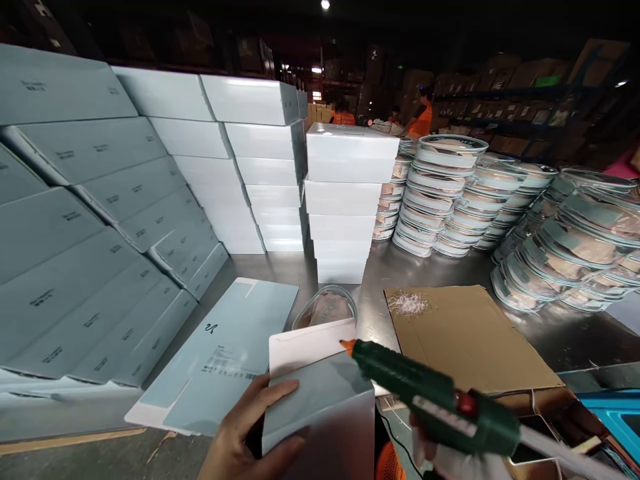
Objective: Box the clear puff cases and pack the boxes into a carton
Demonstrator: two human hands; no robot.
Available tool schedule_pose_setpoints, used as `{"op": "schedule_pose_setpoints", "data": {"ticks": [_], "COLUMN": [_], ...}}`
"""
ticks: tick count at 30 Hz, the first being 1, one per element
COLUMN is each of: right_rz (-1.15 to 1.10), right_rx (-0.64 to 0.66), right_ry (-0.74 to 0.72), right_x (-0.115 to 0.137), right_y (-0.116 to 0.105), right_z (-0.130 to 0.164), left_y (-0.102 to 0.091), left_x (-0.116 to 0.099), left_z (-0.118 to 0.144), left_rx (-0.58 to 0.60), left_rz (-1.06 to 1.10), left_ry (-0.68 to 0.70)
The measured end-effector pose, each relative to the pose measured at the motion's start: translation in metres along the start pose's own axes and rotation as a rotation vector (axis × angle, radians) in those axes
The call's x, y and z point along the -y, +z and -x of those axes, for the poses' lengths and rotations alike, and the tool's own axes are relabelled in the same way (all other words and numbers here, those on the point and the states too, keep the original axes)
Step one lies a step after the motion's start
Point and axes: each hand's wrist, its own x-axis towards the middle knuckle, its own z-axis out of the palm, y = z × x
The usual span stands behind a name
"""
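Observation:
My left hand [250, 433] grips a pale blue carton [320, 400] at its near left side, with the white flap [307, 347] standing open. My right hand [450, 460], in a white glove, holds a green glue gun [435, 400]. Its orange nozzle [347, 345] touches the right edge of the flap. A round clear-lidded container [325, 307] sits just behind the carton, partly hidden by it. A flat unfolded blue carton [220, 360] lies to the left on the metal table [400, 267].
Stacks of pale blue and white boxes [100, 233] fill the left; a white stack [345, 200] stands centre. Several stacks of round lidded containers [450, 193] crowd the right. A brown cardboard sheet [465, 340] with glue crumbs lies right. People in orange [423, 120] work far back.

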Motion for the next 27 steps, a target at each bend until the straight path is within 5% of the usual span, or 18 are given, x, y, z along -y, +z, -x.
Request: {"op": "schedule_pose_setpoints", "data": {"ticks": [5,10,14,17,19,24,27], "right_rz": [-0.266,0.022,0.162,0.001,-0.112,-0.056,0.144], "right_rx": [-0.118,-0.243,-0.167,0.317,0.521,0.475,0.498], "right_ry": [0.225,0.494,0.128,-0.103,-0.159,-0.38,-0.595], "right_x": [-0.007,-0.025,-0.007,-0.001,-0.008,-0.024,-0.011], "right_y": [-0.041,-0.089,-0.054,0.004,0.032,0.047,0.042], "right_z": [-0.051,-0.063,-0.038,-0.029,-0.028,-0.027,-0.027], "left_y": [-0.013,-0.006,-0.001,0.005,0.014,0.03,0.019], "left_x": [0.008,0.029,0.05,0.052,0.045,0.018,0.007], "left_z": [-0.006,0.002,0.002,-0.001,-0.001,-0.001,-0.007], "left_rx": [0.172,0.155,0.162,0.177,0.156,-0.019,0.146], "left_rz": [0.042,-0.115,-0.164,-0.098,0.043,0.518,0.322], "left_ry": [-0.001,-0.018,0.029,0.047,0.061,0.18,0.271]}}
